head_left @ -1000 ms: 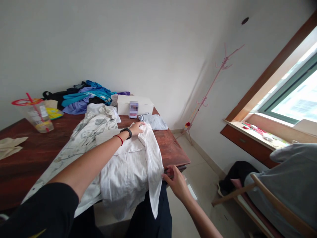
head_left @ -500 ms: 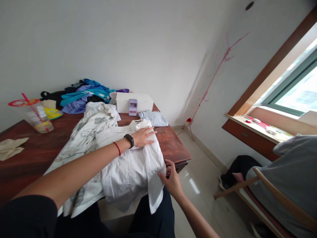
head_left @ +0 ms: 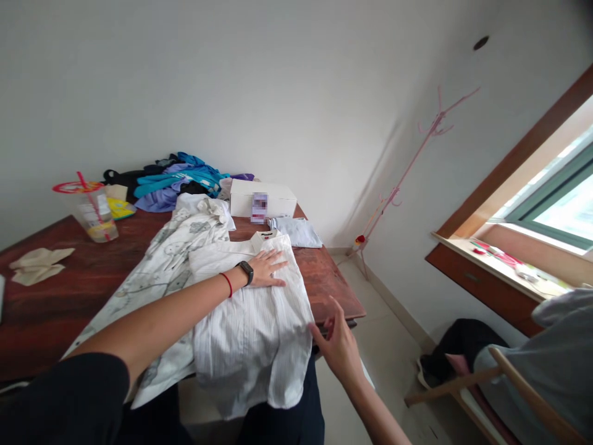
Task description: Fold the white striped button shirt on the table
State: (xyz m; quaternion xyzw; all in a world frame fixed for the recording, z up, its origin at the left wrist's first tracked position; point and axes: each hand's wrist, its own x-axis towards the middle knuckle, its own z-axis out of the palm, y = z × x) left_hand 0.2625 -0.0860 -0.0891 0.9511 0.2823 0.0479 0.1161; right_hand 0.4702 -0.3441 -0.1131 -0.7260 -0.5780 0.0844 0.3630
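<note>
A white striped shirt (head_left: 250, 334) lies across the table's front edge, its lower part hanging down over my lap. My left hand (head_left: 267, 269) presses flat on its upper part below the collar, fingers spread. Beside the shirt's right edge is my right hand (head_left: 338, 340), thumb and fingers apart with nothing between them; whether the thumb touches the cloth I cannot tell. To the left, partly under the shirt, spreads a white garment with a grey print (head_left: 162, 272). A folded light-blue cloth (head_left: 296, 232) rests behind the shirt.
The wooden table (head_left: 55, 309) carries a plastic cup with straw (head_left: 95, 216), a beige cloth (head_left: 39, 264), a clothes pile (head_left: 180, 179) and a white box (head_left: 280, 198). A pink coat stand (head_left: 403, 179) leans in the corner. A person in grey (head_left: 546, 364) sits at right.
My right hand has moved off the shirt's right flap and its fingers have spread. The flap now hangs smoother and rounder. My left hand stays on the shirt; the view has shifted slightly.
</note>
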